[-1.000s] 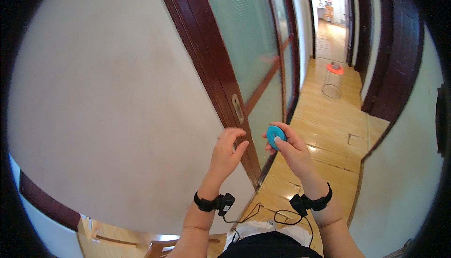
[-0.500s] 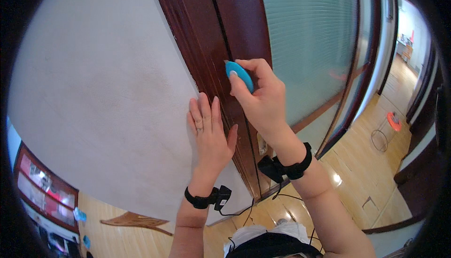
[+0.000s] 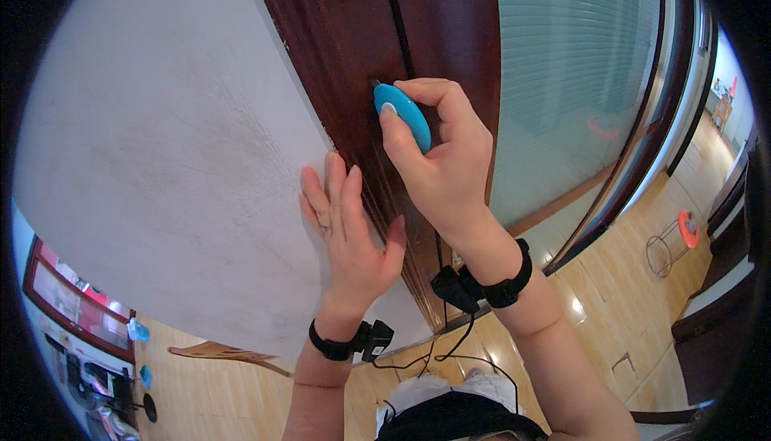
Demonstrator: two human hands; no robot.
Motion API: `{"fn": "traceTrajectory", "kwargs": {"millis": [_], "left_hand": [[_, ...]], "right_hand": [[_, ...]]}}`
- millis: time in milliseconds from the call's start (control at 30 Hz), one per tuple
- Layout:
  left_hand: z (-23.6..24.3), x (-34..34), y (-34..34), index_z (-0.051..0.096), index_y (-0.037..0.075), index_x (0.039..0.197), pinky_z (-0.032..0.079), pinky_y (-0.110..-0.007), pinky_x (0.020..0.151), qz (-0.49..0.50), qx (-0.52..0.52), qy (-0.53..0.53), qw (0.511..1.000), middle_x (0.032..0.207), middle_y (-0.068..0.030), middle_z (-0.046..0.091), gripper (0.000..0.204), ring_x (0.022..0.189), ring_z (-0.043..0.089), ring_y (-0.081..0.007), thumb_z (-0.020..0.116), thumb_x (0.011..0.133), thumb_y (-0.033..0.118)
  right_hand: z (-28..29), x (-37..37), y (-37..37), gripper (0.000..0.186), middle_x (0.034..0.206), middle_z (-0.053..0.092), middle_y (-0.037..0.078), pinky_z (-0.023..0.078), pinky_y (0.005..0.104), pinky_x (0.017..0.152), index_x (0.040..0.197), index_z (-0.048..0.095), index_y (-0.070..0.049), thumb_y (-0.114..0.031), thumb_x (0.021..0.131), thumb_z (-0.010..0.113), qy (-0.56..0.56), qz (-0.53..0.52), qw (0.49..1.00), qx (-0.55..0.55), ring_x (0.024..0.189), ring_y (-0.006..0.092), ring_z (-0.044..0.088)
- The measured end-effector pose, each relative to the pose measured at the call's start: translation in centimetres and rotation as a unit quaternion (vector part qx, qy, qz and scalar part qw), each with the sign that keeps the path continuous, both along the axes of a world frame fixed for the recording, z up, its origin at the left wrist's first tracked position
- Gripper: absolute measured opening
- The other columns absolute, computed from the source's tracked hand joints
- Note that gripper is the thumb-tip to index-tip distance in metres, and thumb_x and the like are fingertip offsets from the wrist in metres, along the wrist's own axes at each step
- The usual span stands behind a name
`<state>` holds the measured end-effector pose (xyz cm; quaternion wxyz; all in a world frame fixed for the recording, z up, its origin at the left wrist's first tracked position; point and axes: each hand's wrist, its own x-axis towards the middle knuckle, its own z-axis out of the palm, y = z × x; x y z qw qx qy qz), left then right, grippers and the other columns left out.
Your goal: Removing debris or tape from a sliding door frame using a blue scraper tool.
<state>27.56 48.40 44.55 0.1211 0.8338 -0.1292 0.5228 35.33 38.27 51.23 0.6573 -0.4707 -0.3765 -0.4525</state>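
The white wall (image 3: 177, 144) spread left of the dark wooden door frame (image 3: 321, 31), and a frosted glass panel (image 3: 570, 79) stood to its right. Well to the right of the frame was a stool with an orange-red seat (image 3: 688, 230). My left hand (image 3: 345, 236) was spread flat and held nothing, its fingers over the wall just beside the frame. My right hand (image 3: 442, 152) was curled snugly round a blue oval cutter (image 3: 409, 124) in front of the frame, thumb on its white button (image 3: 389, 108). Its small dark tip (image 3: 375, 83) pointed up-left; I couldn't tell whether it touched the frame.
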Motion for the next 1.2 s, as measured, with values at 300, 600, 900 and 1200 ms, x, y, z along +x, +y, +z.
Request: {"fn": "traceTrajectory", "kwargs": {"millis": [300, 600, 900, 1200], "left_hand": [[-0.5, -0.3, 0.2, 0.028, -0.005, 0.136, -0.004, -0.055, 0.106, 0.015, 0.015, 0.016, 1.0, 0.146, -0.0266, 0.02, 0.077, 0.138, 0.003, -0.0442, 0.066, 0.073, 0.017], [-0.8, 0.0, 0.2, 0.027, -0.006, 0.136, -0.007, -0.054, 0.107, 0.006, 0.017, 0.023, 1.0, 0.146, -0.0274, 0.018, 0.078, 0.138, 0.0, -0.0434, 0.067, 0.073, 0.018], [-0.7, -0.1, 0.1, 0.027, -0.007, 0.136, -0.009, -0.053, 0.107, -0.009, 0.021, 0.02, 1.0, 0.146, -0.0283, 0.017, 0.077, 0.138, -0.002, -0.0429, 0.066, 0.073, 0.015], [-0.7, -0.1, 0.0, 0.028, -0.01, 0.134, -0.011, -0.052, 0.107, -0.013, 0.011, 0.035, 0.999, 0.146, -0.0285, 0.018, 0.072, 0.138, -0.002, -0.0443, 0.041, 0.063, -0.003]], "right_hand": [[-0.1, -0.9, -0.8, 0.017, 0.088, 0.061, 0.008, 0.047, 0.023, 0.068, 0.093, 0.058, 0.003, -0.002, 0.078, 0.064, 0.023, -0.023, 0.997, -0.074, 0.078, 0.0116, 0.058], [-1.6, -1.0, -1.1, 0.015, 0.085, 0.06, 0.009, 0.047, 0.0234, 0.065, 0.089, 0.057, 0.003, 0.0, 0.076, 0.064, 0.009, -0.067, 0.993, -0.094, 0.074, 0.0125, 0.058], [-3.5, -1.0, -1.2, 0.021, 0.082, 0.057, 0.015, 0.049, 0.0326, 0.06, 0.089, 0.055, 0.002, 0.003, 0.07, 0.065, -0.001, -0.06, 0.995, -0.076, 0.069, 0.0291, 0.059], [-5.3, -0.9, -1.5, 0.023, 0.083, 0.057, 0.016, 0.049, 0.0328, 0.06, 0.09, 0.056, 0.002, 0.003, 0.069, 0.065, -0.002, -0.063, 0.994, -0.084, 0.07, 0.0295, 0.059]]}}
